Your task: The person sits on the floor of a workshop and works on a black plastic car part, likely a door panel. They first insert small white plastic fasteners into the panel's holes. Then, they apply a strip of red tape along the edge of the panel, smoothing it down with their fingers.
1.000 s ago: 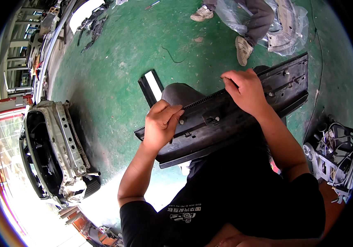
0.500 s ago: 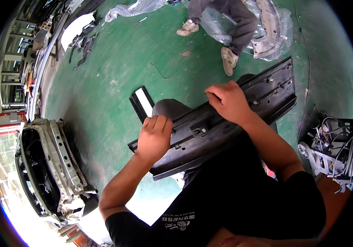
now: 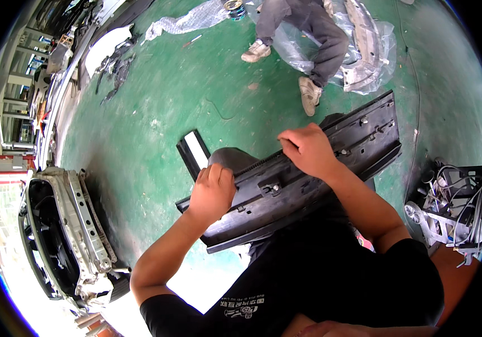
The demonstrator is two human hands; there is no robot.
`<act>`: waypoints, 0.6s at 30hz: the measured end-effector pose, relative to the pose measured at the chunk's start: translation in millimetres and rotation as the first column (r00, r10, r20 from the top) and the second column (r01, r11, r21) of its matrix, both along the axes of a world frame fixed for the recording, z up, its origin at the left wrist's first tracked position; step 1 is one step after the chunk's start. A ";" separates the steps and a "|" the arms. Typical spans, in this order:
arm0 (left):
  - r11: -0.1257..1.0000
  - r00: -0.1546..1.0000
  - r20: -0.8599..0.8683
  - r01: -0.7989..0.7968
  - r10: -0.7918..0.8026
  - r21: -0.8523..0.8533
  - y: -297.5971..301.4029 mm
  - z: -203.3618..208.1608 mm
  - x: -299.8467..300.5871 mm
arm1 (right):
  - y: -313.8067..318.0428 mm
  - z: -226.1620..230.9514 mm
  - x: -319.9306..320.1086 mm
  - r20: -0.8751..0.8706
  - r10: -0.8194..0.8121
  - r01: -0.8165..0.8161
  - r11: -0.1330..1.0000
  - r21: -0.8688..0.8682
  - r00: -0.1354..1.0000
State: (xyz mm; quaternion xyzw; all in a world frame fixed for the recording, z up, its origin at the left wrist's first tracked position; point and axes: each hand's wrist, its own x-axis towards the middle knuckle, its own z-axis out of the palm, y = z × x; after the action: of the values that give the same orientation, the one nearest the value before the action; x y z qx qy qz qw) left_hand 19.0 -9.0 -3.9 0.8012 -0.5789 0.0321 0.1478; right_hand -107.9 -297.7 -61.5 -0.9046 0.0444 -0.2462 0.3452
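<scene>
Lying under L fingers (image 3: 215,174) & R fingers (image 3: 295,136): blk panel (image 3: 299,180).

It was a vehicle workshop: 1 stripped car-body section (image 3: 86,224), a cable-laden cart (image 3: 451,210) and scuffed green flooring (image 3: 145,118) showed it.

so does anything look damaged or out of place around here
Yes: the car body section at the left looks stripped and ragged at its near end, and tangled black scraps lie loose on the green floor beside a white panel. The long black panel shows no obvious damage.
</scene>
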 end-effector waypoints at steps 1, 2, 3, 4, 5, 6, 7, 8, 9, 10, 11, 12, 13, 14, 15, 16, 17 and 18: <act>1.000 0.997 -0.079 0.008 -0.009 -0.012 3.1 -0.2 -1.9 | 0.9 0.8 -1.1 -0.001 0.001 -0.001 1.000 0.000 1.000; 1.000 0.988 -0.156 0.010 -0.013 -0.023 6.9 0.4 -4.1 | 3.6 0.3 1.9 0.045 -0.033 0.031 0.999 0.031 0.998; 0.999 0.972 -0.232 0.009 -0.017 -0.034 10.1 1.5 -4.9 | 2.8 1.4 1.7 0.020 -0.023 0.023 0.999 0.024 1.000; 0.997 0.953 -0.304 -0.003 -0.020 -0.075 13.7 3.6 -5.0 | 4.0 3.2 1.7 0.015 -0.025 0.025 0.999 0.027 1.000; 0.995 0.941 -0.339 -0.048 0.015 -0.087 14.2 10.4 -4.7 | 3.5 4.7 2.7 0.012 -0.028 0.028 0.999 0.027 1.000; 0.984 0.942 -0.333 -0.096 0.042 -0.148 15.4 15.7 -4.1 | 4.0 4.2 1.7 -0.012 -0.014 0.014 1.000 0.028 1.000; 0.966 0.944 -0.323 -0.137 0.061 -0.218 15.4 17.7 -1.9 | 1.4 5.4 1.9 -0.034 -0.001 0.002 1.000 0.027 0.999; 0.946 0.935 -0.340 -0.199 0.104 -0.258 19.5 15.1 -2.1 | 2.3 5.5 1.3 -0.028 0.002 -0.001 0.999 0.032 1.000; 0.930 0.900 -0.391 -0.294 0.192 -0.219 27.3 13.4 -3.1 | 4.2 5.1 0.5 -0.023 0.005 -0.004 0.999 0.037 1.000; 0.921 0.895 -0.382 -0.328 0.231 -0.212 32.1 12.2 -0.2 | 3.9 5.6 0.1 -0.044 0.013 -0.012 0.999 0.038 0.999; 0.910 0.889 -0.372 -0.361 0.269 -0.205 33.8 12.1 3.0 | 3.8 5.8 -0.5 -0.065 0.021 -0.018 0.999 0.039 0.998; 0.890 0.873 -0.390 -0.399 0.294 -0.220 32.9 12.3 4.2 | 4.2 6.2 -1.1 -0.086 0.028 -0.024 0.999 0.040 0.996; 0.869 0.857 -0.408 -0.434 0.316 -0.238 28.3 13.7 5.9 | 3.8 6.9 -1.2 -0.088 0.030 -0.027 0.999 0.041 0.996; 0.846 0.840 -0.427 -0.468 0.335 -0.255 24.2 15.1 6.6 | 3.4 7.5 -1.3 -0.091 0.032 -0.028 0.999 0.042 0.995; 0.861 0.872 -0.370 -0.431 0.320 -0.269 20.0 16.3 6.2 | 3.1 8.1 -1.4 -0.093 0.033 -0.029 0.999 0.042 0.995; 0.876 0.901 -0.311 -0.392 0.304 -0.281 15.9 17.5 5.4 | 2.9 8.7 -1.5 -0.092 0.032 -0.028 0.999 0.039 0.995; 0.892 0.905 -0.318 -0.370 0.283 -0.260 16.2 16.3 3.2 | 2.6 9.2 -1.6 -0.091 0.030 -0.027 0.999 0.036 0.995; 0.907 0.909 -0.325 -0.347 0.261 -0.240 16.5 15.1 1.1 | 2.4 9.6 -1.7 -0.091 0.028 -0.025 0.999 0.033 0.995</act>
State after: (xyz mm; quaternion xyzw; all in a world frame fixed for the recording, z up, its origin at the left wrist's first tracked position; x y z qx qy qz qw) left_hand 20.0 7.5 11.2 0.8477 -0.4068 0.0241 0.3396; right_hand -109.6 -295.4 -51.9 -0.9097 0.0520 -0.1993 0.3605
